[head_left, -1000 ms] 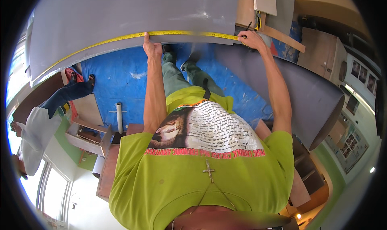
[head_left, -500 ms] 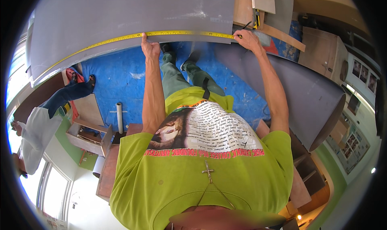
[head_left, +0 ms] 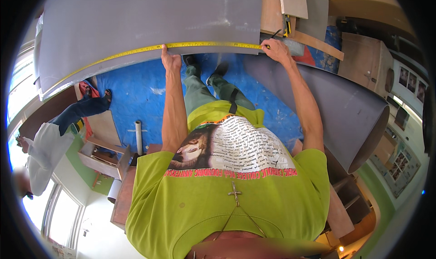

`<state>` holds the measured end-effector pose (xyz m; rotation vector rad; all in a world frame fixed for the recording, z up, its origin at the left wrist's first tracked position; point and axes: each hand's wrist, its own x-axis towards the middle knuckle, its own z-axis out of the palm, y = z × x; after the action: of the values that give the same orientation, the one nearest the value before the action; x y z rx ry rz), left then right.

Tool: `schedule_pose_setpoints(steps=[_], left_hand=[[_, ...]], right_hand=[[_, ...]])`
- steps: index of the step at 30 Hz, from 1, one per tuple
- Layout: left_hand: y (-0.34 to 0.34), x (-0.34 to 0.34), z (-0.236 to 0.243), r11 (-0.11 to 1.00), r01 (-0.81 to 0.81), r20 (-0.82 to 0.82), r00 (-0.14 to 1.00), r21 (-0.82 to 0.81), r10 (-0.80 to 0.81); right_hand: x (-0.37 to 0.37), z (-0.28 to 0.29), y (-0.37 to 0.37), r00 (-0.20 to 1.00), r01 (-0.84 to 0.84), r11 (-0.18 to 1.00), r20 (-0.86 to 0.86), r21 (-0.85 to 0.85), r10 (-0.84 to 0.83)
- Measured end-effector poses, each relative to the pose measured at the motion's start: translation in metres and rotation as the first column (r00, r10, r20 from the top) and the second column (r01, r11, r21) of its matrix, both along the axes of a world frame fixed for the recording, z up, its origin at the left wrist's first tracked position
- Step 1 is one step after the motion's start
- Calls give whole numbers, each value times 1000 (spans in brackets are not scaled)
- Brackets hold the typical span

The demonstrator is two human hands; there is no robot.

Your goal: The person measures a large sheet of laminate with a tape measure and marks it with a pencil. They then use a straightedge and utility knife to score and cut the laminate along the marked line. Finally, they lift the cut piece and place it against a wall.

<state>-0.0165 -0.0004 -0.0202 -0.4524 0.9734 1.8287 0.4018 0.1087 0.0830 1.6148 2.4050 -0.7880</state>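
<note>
at far left, a person in a white top (head_left: 50, 145) stands beyond the blue floor covering (head_left: 136, 86), apart from the measuring. a yellow tape measure (head_left: 195, 44) lies along the near edge of a broad grey sheet (head_left: 150, 18), running from near its near left corner to its right edge. that left end is the likely weak spot: too firm a pull from the right could drag it off the corner, though whether it is hooked there is too small to tell. the slight curve in the strip, if real and not the lens, could spoil a reading.

toward the middle, the left hand (head_left: 170, 61) sets one raised digit against the tape; its other fingers are folded and partly hidden, so whether they grip anything cannot be told. the tape passes just beyond this hand, touching that digit; a sideways nudge there could skew the line.

at the sheet's near right corner, the right hand (head_left: 277, 51) appears to pinch the tape's right end, which runs leftward from its fingertips. a thin dark stick (head_left: 276, 33) juts up beside them; a loosened pinch could let the strip slip.
</note>
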Motion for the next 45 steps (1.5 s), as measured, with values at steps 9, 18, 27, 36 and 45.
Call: schedule_pose_setpoints(steps=[9,18,27,36,45], left_hand=[[-1,-3,-10,1000,0,32,999,-4,0],[-4,-6,-19,1000,0,30,1000,-2,0],[-7,-6,-18,1000,3,52,999,11,-4],[-8,-8,-20,999,-3,73,997,38,0],[-7,-6,-15,1000,-16,90,996,-2,16]], right_hand=[[2,-10,-2,999,-2,1000,-35,31,3],[2,-12,-2,997,21,999,-74,45,-18],[2,-14,-2,998,26,999,-60,18,-25],[4,-19,-2,997,32,999,-73,33,-30],[3,-18,-4,993,36,997,-118,75,-27]])
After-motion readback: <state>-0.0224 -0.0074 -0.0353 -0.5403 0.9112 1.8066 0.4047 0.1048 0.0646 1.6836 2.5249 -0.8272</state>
